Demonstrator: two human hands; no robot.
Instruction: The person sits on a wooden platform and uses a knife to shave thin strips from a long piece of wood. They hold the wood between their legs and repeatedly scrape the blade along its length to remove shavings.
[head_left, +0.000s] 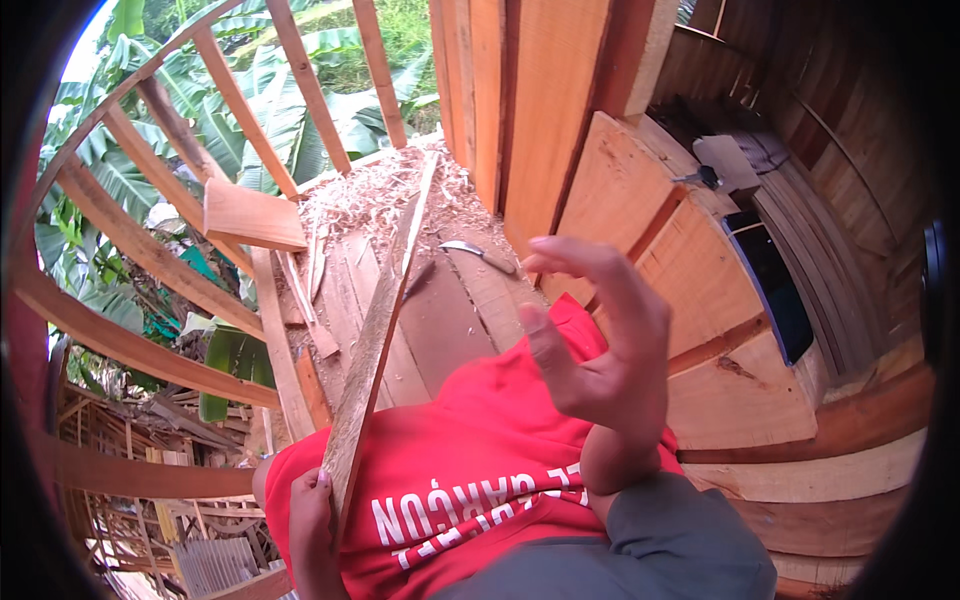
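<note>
My left hand (312,510) is closed on the lower end of a long wooden strip (375,330). The strip slants up and away from me, its far end over a heap of shavings. Raised at the right, my right hand (610,345) holds nothing; its thumb and fingers are curved and apart. Beyond it, on the plank floor, lies a knife (480,254) with a curved blade and a brown handle. A dark, narrow thing (420,280) lies beside the strip, too unclear to name. Red cloth with white lettering (470,430) covers my lap under the strip.
Pale wood shavings (375,195) pile up at the far end of the floor. Slatted wooden railing (170,270) curves along the left, with a wood block (255,214) against it. Wooden panels (640,240) stand at the right, near a dark flat object with a blue edge (770,285).
</note>
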